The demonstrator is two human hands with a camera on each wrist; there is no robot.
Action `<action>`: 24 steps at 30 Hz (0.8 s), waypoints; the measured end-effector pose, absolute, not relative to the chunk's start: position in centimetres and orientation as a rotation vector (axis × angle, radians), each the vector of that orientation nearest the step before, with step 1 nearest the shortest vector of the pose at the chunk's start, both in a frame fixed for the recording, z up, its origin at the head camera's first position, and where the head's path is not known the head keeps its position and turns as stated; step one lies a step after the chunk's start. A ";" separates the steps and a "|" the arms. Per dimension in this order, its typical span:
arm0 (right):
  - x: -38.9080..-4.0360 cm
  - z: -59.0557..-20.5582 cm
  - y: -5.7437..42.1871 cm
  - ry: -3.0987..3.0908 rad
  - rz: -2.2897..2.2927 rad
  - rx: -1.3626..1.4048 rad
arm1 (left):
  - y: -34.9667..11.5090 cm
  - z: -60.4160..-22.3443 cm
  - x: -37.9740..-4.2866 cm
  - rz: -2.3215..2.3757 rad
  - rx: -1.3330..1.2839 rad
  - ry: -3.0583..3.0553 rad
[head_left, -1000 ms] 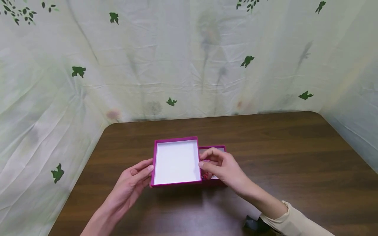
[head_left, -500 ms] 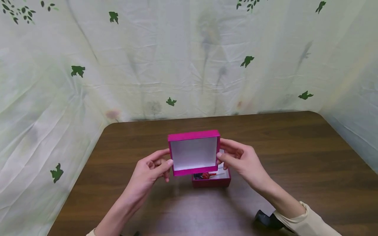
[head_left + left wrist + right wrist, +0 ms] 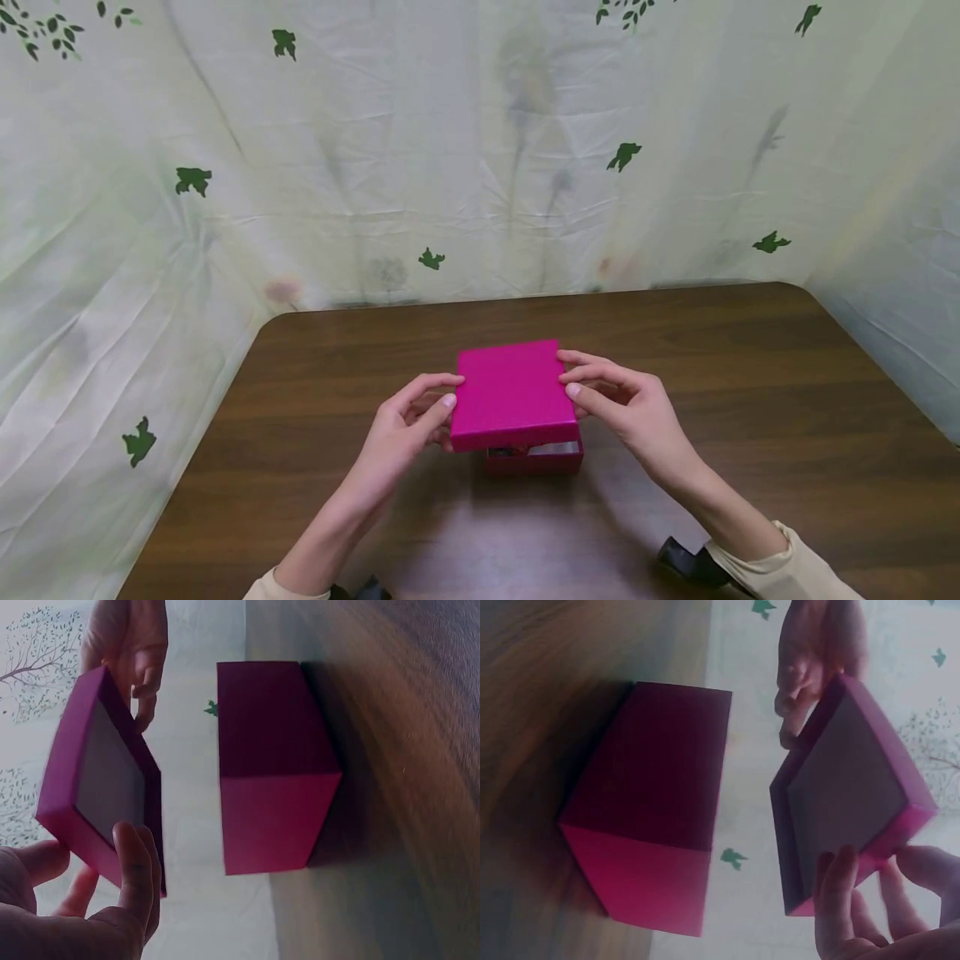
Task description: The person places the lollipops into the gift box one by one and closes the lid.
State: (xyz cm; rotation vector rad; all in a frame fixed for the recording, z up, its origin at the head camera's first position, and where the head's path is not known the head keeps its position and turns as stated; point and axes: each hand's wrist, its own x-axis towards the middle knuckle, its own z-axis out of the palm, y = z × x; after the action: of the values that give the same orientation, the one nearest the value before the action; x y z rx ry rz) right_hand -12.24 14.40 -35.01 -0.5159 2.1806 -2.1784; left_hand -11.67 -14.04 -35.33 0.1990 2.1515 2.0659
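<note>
A bright pink box lid (image 3: 513, 392) is held above the matching box (image 3: 534, 463), its pink top facing up and its white hollow underside facing the box. My left hand (image 3: 408, 433) grips the lid's left side between thumb and fingers. On the opposite side my right hand (image 3: 626, 404) pinches the lid the same way. Both wrist views show a gap between the lid (image 3: 112, 787) and the box (image 3: 277, 765), with the lid tilted. Through the front gap in the head view, a bit of white interior and something dark and red show inside the box; the lid hides the rest.
The box stands on a brown wooden table (image 3: 720, 375). Behind it hangs a pale curtain (image 3: 480, 167) with green leaf and bird shapes. Black wrist devices (image 3: 693, 562) sit at the sleeves near the front.
The lid has been turned over from white inside facing me to pink top up. Both hands have moved right with it, over the box, and the right hand has shifted its hold.
</note>
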 end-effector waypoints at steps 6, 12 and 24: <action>-12.4 -35.9 14.8 2.223 -2.114 -0.406 | -12.9 -36.3 -12.2 2.111 0.135 2.098; -12.5 -36.7 15.3 2.301 -2.028 -0.338 | -12.2 -37.1 -12.7 2.092 0.122 2.151; -13.3 -38.4 15.8 2.355 -1.938 -0.271 | -11.2 -38.9 -13.4 2.045 0.094 2.186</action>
State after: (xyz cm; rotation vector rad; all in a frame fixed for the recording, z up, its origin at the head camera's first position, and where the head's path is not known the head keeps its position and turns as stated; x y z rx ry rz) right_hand -13.26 15.82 -38.40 -0.2710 2.3548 -1.9377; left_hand -13.37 -11.22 -38.89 0.0938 2.1857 2.0448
